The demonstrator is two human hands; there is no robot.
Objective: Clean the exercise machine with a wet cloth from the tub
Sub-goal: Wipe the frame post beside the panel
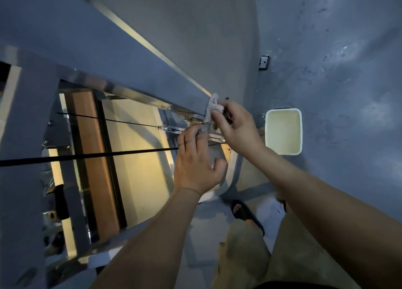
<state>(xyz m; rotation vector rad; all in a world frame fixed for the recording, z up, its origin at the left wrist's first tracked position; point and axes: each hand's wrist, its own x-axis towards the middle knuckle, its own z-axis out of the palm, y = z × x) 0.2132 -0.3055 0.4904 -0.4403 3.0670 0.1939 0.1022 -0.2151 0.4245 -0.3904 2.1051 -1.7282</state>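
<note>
The exercise machine (pixel 121 88) fills the left half of the view: a grey metal frame with shiny rails, black cables and a wooden panel. My right hand (pixel 237 125) grips a crumpled pale cloth (pixel 212 108) and presses it against the end of the upper grey beam. Just below, my left hand (pixel 195 160) reaches to a small metal fitting on the frame, its fingertips curled onto it; the contact is partly hidden. A white rectangular tub (pixel 283 132) stands on the floor to the right of my hands.
A grey wet-looking floor (pixel 337 71) spreads to the right, with a small dark bracket (pixel 264 62) at the wall's foot. My sandalled foot (pixel 245 214) and trouser legs are below. A taut black cable (pixel 87 156) crosses the machine's opening.
</note>
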